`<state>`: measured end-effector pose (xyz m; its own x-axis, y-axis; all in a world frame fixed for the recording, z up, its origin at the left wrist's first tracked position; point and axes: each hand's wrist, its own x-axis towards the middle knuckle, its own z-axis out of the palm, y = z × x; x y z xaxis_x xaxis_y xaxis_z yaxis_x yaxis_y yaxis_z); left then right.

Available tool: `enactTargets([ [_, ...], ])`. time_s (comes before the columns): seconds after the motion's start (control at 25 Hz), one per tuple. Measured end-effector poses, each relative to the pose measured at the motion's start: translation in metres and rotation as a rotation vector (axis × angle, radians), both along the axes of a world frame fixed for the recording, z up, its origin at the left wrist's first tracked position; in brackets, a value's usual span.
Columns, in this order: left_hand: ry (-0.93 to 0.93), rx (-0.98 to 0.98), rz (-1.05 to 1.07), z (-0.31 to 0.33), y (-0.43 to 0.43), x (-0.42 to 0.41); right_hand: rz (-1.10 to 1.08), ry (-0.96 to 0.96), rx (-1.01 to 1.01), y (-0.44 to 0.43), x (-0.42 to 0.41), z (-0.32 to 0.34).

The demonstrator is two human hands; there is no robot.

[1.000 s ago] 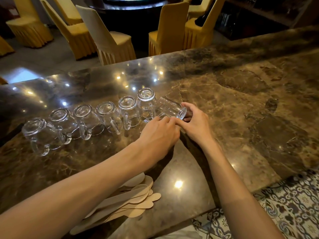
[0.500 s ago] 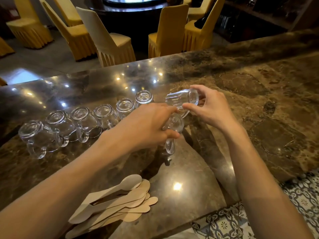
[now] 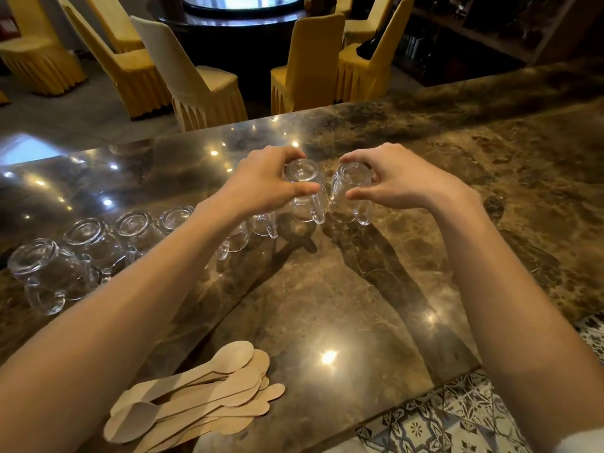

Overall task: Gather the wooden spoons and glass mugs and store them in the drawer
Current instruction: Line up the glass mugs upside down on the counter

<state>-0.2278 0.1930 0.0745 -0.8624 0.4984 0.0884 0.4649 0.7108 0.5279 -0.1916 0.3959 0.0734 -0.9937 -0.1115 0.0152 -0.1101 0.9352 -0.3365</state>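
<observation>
Gripping by the base: left hand [image 3: 261, 184] grasps one inverted glass mug [image 3: 305, 191], right hand [image 3: 398, 181] another mug [image 3: 349, 194]; fragile, slippery, rigid; wooden spoons [image 3: 196, 397] untouched, near left.

There is only one view, a wide-angle camera worn on the person's head, looking forward and steeply down over both forearms onto the marble bench [image 3: 376, 289]. It sits close to the work: the left hand [image 3: 261, 186] and right hand [image 3: 402, 183] fall near the middle of the picture, the pile of wooden spoons [image 3: 196, 397] lies at the near edge low in the frame, and patterned floor tiles [image 3: 441, 420] show at the lower right. Past the bench's far edge it takes in yellow-covered chairs [image 3: 307, 63] around a dark round table [image 3: 242, 24], with lines bowed toward the picture's edges.
</observation>
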Motion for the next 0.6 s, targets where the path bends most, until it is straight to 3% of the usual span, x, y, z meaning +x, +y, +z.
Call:
enactTargets([
  [0.6, -0.109, -0.019, 0.049, -0.021, -0.002, -0.027, 0.076, -0.044, 0.043, -0.007, -0.034, -0.013],
])
